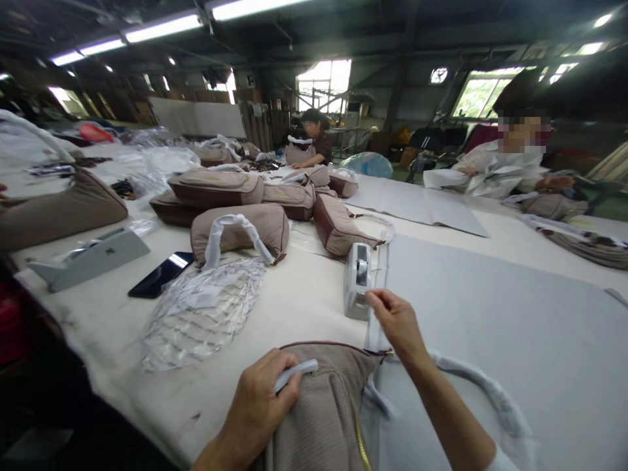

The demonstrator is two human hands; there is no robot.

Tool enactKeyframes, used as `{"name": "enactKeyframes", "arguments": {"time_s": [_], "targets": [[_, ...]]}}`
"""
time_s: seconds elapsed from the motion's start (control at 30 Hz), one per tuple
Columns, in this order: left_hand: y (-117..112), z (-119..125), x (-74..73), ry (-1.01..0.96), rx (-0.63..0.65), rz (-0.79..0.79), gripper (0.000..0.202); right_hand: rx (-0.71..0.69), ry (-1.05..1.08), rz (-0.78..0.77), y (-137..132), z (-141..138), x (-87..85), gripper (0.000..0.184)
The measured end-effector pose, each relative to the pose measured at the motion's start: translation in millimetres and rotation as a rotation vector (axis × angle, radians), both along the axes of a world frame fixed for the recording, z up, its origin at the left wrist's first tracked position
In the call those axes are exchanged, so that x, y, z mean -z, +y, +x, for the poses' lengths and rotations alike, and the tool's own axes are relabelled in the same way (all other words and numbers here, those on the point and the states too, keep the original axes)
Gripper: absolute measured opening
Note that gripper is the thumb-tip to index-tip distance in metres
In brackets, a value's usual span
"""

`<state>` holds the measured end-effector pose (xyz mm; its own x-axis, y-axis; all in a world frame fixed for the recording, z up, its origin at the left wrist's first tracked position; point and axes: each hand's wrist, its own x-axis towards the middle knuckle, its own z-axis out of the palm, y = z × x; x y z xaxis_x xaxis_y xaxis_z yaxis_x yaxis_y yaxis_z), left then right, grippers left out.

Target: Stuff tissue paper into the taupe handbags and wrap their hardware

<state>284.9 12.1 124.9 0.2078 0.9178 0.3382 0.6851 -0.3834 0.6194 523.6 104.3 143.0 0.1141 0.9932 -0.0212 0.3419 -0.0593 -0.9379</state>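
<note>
A taupe ribbed-fabric handbag (321,405) with a gold zipper lies before me at the bottom middle. My left hand (262,399) is closed on a white-wrapped strip (301,373) at the bag's upper side. The bag's handle (495,392), covered in white wrapping, curves out to the right. My right hand (397,320) pinches its thumb and fingers together at the near end of a grey tape dispenser (357,281). Whatever lies between those fingertips is too small to make out.
More handbags (240,232) are piled beyond. Crumpled clear plastic (206,314), a phone (161,273) and another grey dispenser (98,258) lie to the left. Grey sheeting (495,307) covers the right side. One person (314,140) sits across the table, another (515,157) at right.
</note>
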Motion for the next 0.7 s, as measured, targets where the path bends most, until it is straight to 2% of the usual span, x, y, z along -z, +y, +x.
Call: {"name": "enactKeyframes", "arguments": {"time_s": [0.03,0.07,0.2,0.33,0.4,0.53,0.6,0.7], "targets": [[0,0,1.6,-0.008,-0.005,0.027,0.010,0.110,0.010,-0.053,14,12,1.6,0.022],[0,1,2.9,-0.016,-0.012,0.053,0.010,0.159,0.012,-0.110,28,21,4.3,0.022],[3,4,7.0,-0.034,-0.034,0.116,0.010,0.190,0.062,-0.396,71,36,19.1,0.019],[4,4,10.3,-0.042,-0.056,0.115,0.009,0.173,0.135,-0.598,89,31,18.9,0.017],[4,4,10.9,-0.049,-0.065,0.105,0.009,0.174,0.165,-0.613,89,31,9.5,0.019],[5,5,10.9,-0.073,-0.072,0.099,0.010,0.157,0.190,-0.506,78,35,-9.1,0.020],[5,5,11.1,-0.081,-0.075,0.096,0.009,0.175,0.161,-0.476,74,36,-8.8,0.019],[5,6,11.9,-0.084,-0.083,0.089,0.009,0.200,0.108,-0.514,75,33,2.8,0.019]]}}
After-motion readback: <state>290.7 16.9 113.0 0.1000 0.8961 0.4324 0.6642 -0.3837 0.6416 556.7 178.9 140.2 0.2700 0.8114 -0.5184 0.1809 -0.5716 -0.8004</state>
